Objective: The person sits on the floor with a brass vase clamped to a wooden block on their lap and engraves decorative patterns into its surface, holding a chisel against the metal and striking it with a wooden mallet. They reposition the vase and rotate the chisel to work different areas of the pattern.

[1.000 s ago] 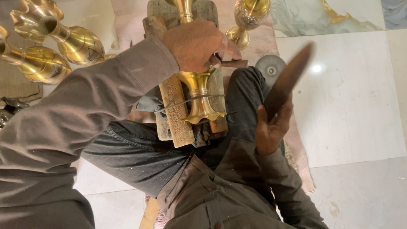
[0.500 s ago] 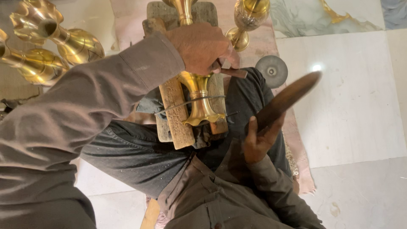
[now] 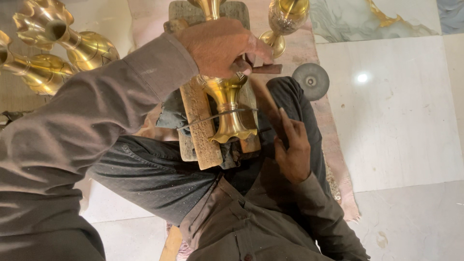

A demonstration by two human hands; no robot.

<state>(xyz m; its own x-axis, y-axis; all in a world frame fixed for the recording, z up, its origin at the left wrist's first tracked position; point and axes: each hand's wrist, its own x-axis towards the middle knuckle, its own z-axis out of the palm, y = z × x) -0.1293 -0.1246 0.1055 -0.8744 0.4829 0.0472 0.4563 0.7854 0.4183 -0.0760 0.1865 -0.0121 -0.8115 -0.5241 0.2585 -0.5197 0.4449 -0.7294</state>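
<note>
A brass vase (image 3: 226, 104) lies on a worn wooden block (image 3: 197, 126) over my lap, with a thin wire (image 3: 209, 119) across its neck. My left hand (image 3: 220, 44) rests on the vase's body and grips a short dark punch (image 3: 266, 69) that juts out to the right. A flat wooden stick (image 3: 265, 102) is gripped in my right hand (image 3: 293, 152), and its far end lies close under the punch. My dark trousers and grey-brown sleeves fill the lower part of the view.
Two fluted brass vases (image 3: 63, 41) (image 3: 31, 70) lie at the top left. A patterned brass goblet (image 3: 286, 18) stands at the top, and a round grey disc (image 3: 311, 80) sits on the pink mat (image 3: 340, 145). Pale marble floor (image 3: 401, 121) lies to the right.
My right hand swung the wooden stick down from a raised, outward tilt to the punch beside the vase. The left hand stayed on the vase.
</note>
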